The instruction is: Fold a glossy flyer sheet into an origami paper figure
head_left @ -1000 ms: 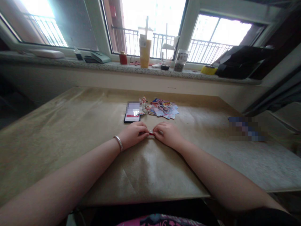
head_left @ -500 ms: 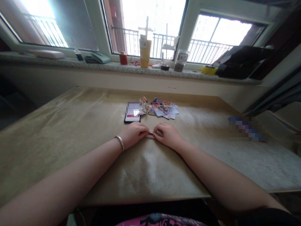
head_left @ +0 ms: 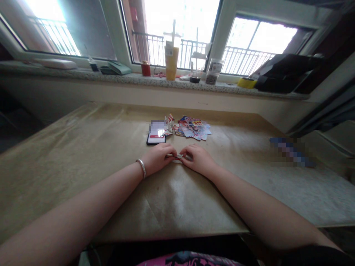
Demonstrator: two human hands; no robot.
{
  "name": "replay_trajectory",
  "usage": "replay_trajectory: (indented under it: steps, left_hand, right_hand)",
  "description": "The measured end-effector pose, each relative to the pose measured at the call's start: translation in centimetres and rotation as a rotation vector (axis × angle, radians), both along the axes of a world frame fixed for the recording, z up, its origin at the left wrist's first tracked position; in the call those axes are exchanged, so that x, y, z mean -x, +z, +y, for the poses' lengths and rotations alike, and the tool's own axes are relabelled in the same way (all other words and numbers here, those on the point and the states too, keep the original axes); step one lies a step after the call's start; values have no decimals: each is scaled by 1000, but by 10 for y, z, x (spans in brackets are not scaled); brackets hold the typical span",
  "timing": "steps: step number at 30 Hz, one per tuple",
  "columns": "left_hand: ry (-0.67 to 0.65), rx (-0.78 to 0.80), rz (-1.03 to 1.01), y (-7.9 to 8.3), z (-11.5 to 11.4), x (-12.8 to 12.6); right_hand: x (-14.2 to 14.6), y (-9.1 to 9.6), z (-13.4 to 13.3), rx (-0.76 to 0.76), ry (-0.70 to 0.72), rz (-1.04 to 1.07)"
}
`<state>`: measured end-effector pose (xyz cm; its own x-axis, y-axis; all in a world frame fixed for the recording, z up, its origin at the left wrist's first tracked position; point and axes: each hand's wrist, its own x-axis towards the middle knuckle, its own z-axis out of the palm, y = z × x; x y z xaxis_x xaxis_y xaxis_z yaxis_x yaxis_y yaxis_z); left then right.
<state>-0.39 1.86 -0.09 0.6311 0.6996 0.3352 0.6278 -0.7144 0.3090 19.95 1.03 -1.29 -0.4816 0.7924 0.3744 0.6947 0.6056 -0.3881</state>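
Observation:
Between my two hands, low over the table [head_left: 166, 207], is a small folded piece of printed paper [head_left: 178, 159], white with red and dark marks. My left hand [head_left: 159, 157] pinches its left end between thumb and fingers. At the right end, my right hand [head_left: 198, 159] is closed on it in the same way. Much of the paper is hidden by my fingers. Just beyond my left hand lies a phone [head_left: 156, 138] with a lit screen. Crumpled or folded printed paper pieces [head_left: 170, 127] rest against its right side, and a fanned pile of colourful printed sheets [head_left: 195, 128] lies beside them.
A blurred blue and pink flat item [head_left: 291, 152] lies at the table's right. Behind the table, the stone windowsill [head_left: 116, 78] holds a tall yellow drink cup [head_left: 171, 62], a red jar [head_left: 145, 69], a clear container [head_left: 213, 72] and a black object [head_left: 280, 75].
My fingers have shifted slightly on the folded paper, and a little more of its red part shows. The phone, the paper pieces and the pile have stayed put.

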Motion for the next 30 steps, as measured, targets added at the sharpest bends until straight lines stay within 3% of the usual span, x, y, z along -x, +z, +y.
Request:
replay_trajectory:
  steps: [15,30]
  left_hand:
    - [-16,68,-70,-5,-1,-2]
    - [-28,-187,211,1,-5,-11]
  right_hand:
    - [1,9,-6,-88,13,-209]
    - [5,12,-10,-92,-11,-255]
